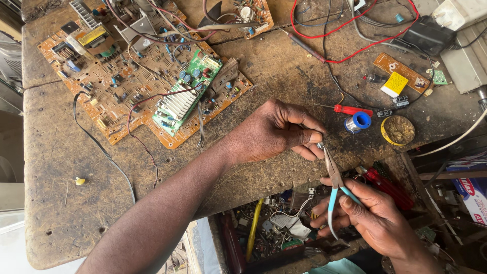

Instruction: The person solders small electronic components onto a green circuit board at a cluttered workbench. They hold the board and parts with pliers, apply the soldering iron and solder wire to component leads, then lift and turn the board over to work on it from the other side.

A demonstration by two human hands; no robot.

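The left hand (271, 133) pinches a tiny metal part (320, 145) between its thumb and fingers, just past the front edge of the worktop (61, 203). The right hand (373, 218) is closed around the blue handles of the pliers (335, 177). The tips of the pliers point up and touch the tiny part. It looks like the part is being gripped or bent right now. A good next move would be a slow, steady squeeze, with the left hand holding firm so the small part does not slip and drop into the open drawer (274, 228) of bits below.

Near the right edge of the worktop lies a small yellow square label (394, 84) on a long orange strip board (401, 71). Close to it sit a blue spool of wire (358, 122), a round yellow tin (398, 131) with brown stuff in it, and a red screwdriver (350, 109). A black box (428, 34) sits at the far right corner. A big orange circuit board (127, 86) with a green board (187, 91) on top fills the far left part. A white and blue carton (472, 195) with red on it stands low, off the right side.
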